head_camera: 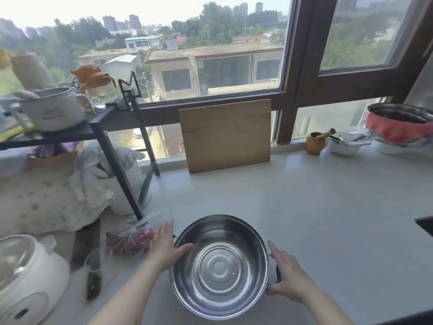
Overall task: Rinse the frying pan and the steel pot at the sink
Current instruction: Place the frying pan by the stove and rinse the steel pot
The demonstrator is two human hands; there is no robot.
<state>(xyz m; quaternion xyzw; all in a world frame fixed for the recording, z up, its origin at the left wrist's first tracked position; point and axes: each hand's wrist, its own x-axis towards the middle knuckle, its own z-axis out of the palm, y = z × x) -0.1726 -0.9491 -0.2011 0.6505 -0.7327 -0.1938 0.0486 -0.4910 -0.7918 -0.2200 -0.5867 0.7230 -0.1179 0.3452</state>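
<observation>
A round, shiny stainless-steel pot (219,266) with concentric rings pressed into its base sits near the front of the pale grey countertop (316,207), its inside bare and dry-looking. The left hand (164,245) lies along the pot's left side, fingers fairly straight and pointing away from the person, with the thumb hooked over the rim into the pot, so it grips the rim. The right hand (284,275) is at the opposite side, thumb and fingers curled round the dark side handle (278,274) there; the matching handle on the left is hidden behind the left hand, apart from a small stub. Just left of the left hand lies a clear plastic bag of red food (133,240), probably tomatoes or peppers, though the blur makes that unsure. Behind it stands a black metal shelf rack (121,141) with a pale cooking pot (51,111) on top and white cloths (98,174) bundled beneath. A white electric cooker (25,277) is at the lower left edge. A rectangular wooden cutting board (226,134) leans upright against the brown-framed window (295,66) behind the counter. To the far right are a small wooden mortar with pestle (316,143), a white bowl (344,146) and a steel basin with red cloth (396,127).
</observation>
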